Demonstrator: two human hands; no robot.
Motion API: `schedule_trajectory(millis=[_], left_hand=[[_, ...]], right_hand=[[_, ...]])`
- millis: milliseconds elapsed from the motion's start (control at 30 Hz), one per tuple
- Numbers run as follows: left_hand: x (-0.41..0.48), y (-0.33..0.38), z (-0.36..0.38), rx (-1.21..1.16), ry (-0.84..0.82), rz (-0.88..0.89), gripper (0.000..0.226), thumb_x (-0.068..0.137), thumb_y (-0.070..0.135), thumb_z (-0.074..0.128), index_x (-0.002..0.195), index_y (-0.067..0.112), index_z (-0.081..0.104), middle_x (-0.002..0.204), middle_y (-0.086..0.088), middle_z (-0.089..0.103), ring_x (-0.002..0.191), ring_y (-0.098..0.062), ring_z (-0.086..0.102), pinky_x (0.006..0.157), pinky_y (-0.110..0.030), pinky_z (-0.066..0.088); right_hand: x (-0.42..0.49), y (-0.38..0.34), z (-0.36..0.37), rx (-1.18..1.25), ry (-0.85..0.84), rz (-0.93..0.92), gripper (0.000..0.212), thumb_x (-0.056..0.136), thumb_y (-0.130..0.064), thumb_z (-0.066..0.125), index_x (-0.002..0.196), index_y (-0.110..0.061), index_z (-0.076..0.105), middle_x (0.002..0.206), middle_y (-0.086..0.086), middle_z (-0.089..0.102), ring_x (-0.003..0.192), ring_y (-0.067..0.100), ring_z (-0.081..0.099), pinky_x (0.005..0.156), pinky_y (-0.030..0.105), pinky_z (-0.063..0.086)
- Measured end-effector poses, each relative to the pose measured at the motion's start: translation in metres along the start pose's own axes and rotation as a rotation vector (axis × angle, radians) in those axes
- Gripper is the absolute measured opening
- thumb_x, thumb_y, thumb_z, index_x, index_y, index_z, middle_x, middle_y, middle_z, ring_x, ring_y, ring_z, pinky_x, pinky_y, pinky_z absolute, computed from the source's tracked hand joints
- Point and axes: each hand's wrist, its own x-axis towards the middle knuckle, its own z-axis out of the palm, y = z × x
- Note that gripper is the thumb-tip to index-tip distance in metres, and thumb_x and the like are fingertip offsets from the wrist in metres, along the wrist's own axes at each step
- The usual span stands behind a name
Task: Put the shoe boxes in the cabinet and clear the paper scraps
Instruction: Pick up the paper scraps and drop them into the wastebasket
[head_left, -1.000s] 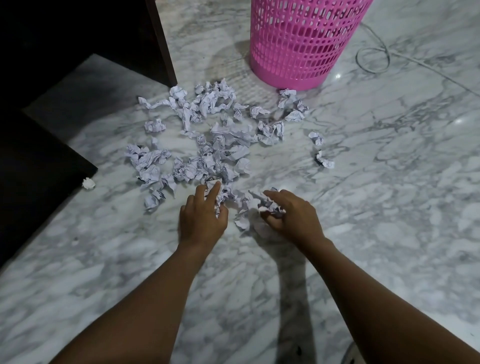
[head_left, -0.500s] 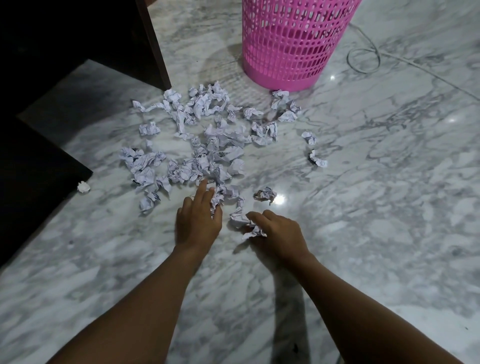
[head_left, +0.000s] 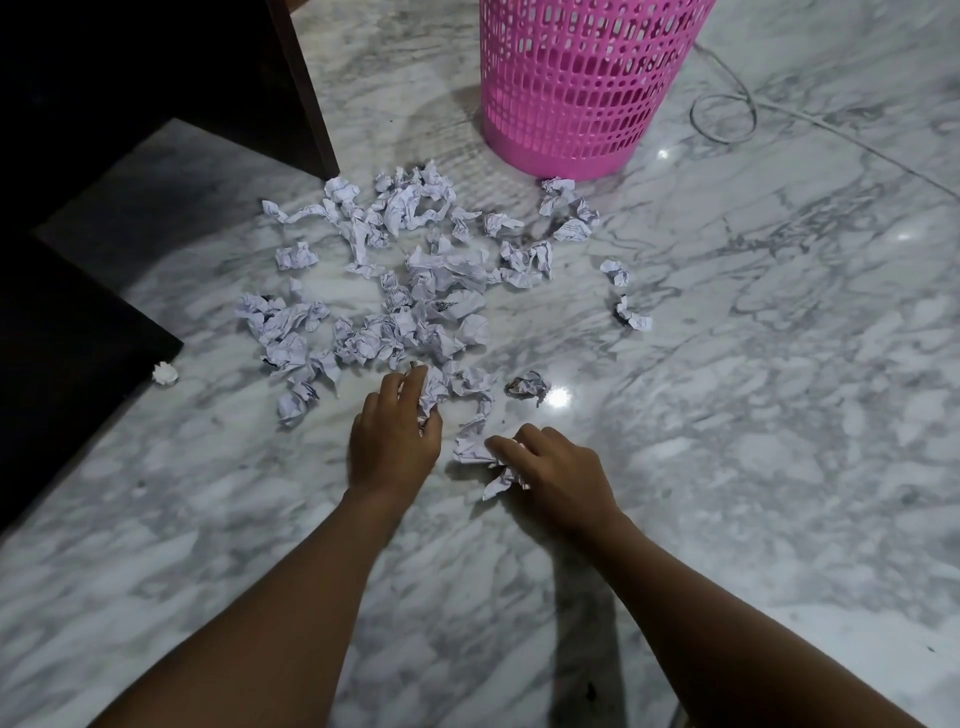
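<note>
A stray scrap (head_left: 164, 372) at nine o'clock could be overlooked. Paper scraps (head_left: 415, 291) are strewn at twelve o'clock; one is gripped by the left hand (head_left: 395, 441), several by the right hand's (head_left: 563, 470) fingers (head_left: 506, 446), and loose ones could be dropped. The pink basket's (head_left: 571, 104) rim is cut off; shoe boxes are unseen.

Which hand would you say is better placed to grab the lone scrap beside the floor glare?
Right, probably: both hands grip paper, but the right hand lies nearer the lone scrap than the left hand.

L grip (head_left: 395, 441), R grip (head_left: 556, 467) each clutch paper scraps (head_left: 441, 270) nr pink basket (head_left: 571, 104).
</note>
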Motion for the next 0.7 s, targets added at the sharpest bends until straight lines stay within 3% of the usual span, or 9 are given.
schedule_trajectory(millis=[167, 333, 433, 500, 600, 700], left_hand=[[0.001, 0.005, -0.005, -0.031, -0.058, -0.061, 0.057, 0.088, 0.030, 0.064, 0.141, 0.018, 0.048, 0.122, -0.008, 0.055, 0.100, -0.032, 0.058, 0.075, -0.043, 0.053], [0.000, 0.011, -0.011, -0.101, -0.092, -0.110, 0.045, 0.088, 0.024, 0.064, 0.131, 0.015, 0.054, 0.121, -0.010, 0.055, 0.098, -0.035, 0.059, 0.076, -0.042, 0.050], [0.000, 0.011, -0.018, -0.191, -0.070, -0.130, 0.042, 0.086, 0.023, 0.065, 0.127, 0.016, 0.057, 0.119, -0.007, 0.056, 0.093, -0.034, 0.061, 0.074, -0.040, 0.051], [-0.003, 0.010, -0.022, -0.228, -0.013, -0.060, 0.033, 0.084, 0.023, 0.068, 0.115, 0.014, 0.061, 0.111, -0.004, 0.056, 0.082, -0.032, 0.061, 0.064, -0.035, 0.047], [-0.011, 0.013, -0.021, -0.209, 0.025, 0.089, 0.027, 0.081, 0.022, 0.073, 0.103, 0.012, 0.062, 0.101, -0.003, 0.056, 0.074, -0.028, 0.060, 0.057, -0.031, 0.044], [-0.019, 0.023, -0.017, -0.189, 0.008, 0.157, 0.029, 0.078, 0.020, 0.072, 0.104, 0.015, 0.061, 0.102, -0.002, 0.056, 0.079, -0.028, 0.061, 0.057, -0.033, 0.047]], right_hand=[[0.002, -0.001, -0.002, 0.034, 0.016, -0.021, 0.052, 0.063, -0.039, 0.077, 0.108, -0.032, 0.053, 0.078, -0.001, 0.054, 0.056, 0.023, 0.058, 0.040, 0.024, 0.028], [0.014, -0.001, -0.004, 0.139, -0.027, 0.009, 0.050, 0.059, -0.038, 0.068, 0.106, -0.031, 0.053, 0.072, 0.002, 0.062, 0.052, 0.027, 0.061, 0.042, 0.026, 0.040], [0.018, 0.007, -0.008, 0.296, -0.047, 0.187, 0.049, 0.066, -0.025, 0.077, 0.114, -0.028, 0.066, 0.084, 0.007, 0.070, 0.071, 0.031, 0.069, 0.061, 0.033, 0.049], [0.020, 0.013, -0.018, 0.452, 0.042, 0.375, 0.049, 0.068, -0.018, 0.080, 0.116, -0.024, 0.071, 0.098, 0.007, 0.074, 0.088, 0.028, 0.070, 0.074, 0.032, 0.049], [0.035, 0.022, -0.034, 0.544, 0.222, 0.550, 0.041, 0.072, -0.018, 0.077, 0.112, -0.024, 0.072, 0.098, 0.004, 0.076, 0.090, 0.023, 0.070, 0.078, 0.028, 0.050], [0.055, 0.031, -0.041, 0.559, 0.203, 0.634, 0.036, 0.077, -0.020, 0.074, 0.111, -0.032, 0.070, 0.095, 0.003, 0.076, 0.090, 0.022, 0.070, 0.079, 0.035, 0.055]])
